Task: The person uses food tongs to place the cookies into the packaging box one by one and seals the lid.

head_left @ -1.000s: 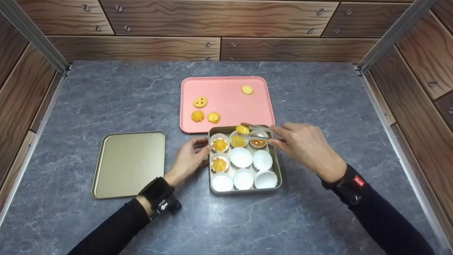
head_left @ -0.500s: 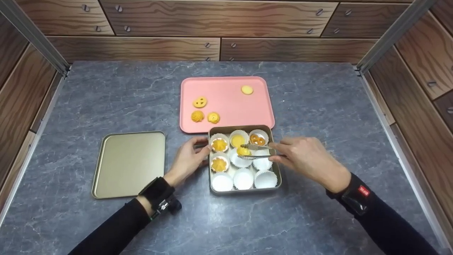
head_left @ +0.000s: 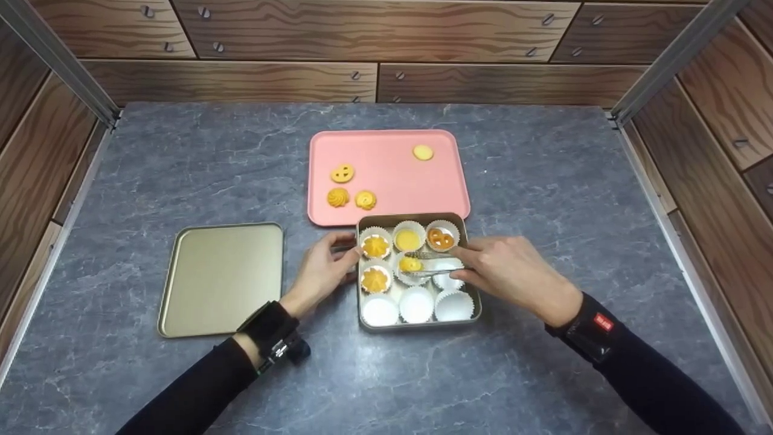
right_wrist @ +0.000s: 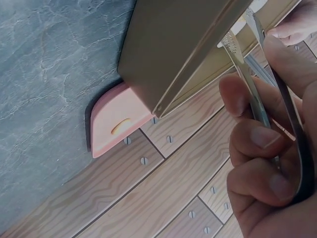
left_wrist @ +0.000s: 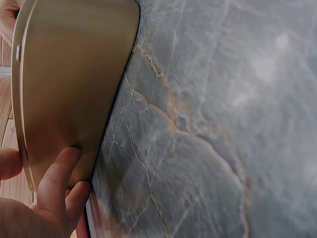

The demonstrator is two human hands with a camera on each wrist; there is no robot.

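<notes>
My right hand grips metal tongs with curled fingers. Between or just beside the tong tips, a yellow cookie is in or just over the middle paper cup of an open metal tin; whether the tips still pinch it I cannot tell. On the tin's left side, my left hand rests its fingers against the outer wall, thumb at the rim. Two star-shaped cookies fill left-hand cups. A round yellow cookie and a pretzel lie in the far row.
A pink tray stands behind the tin, bearing a pale oval cookie, a cookie with holes and two swirled cookies. The flat metal lid lies at left. Bare paper cups line the tin's near row.
The right hand has brought the tongs and yellow cookie from above the far row toward me, down to the middle cup. My left hand stays at the tin's side.
</notes>
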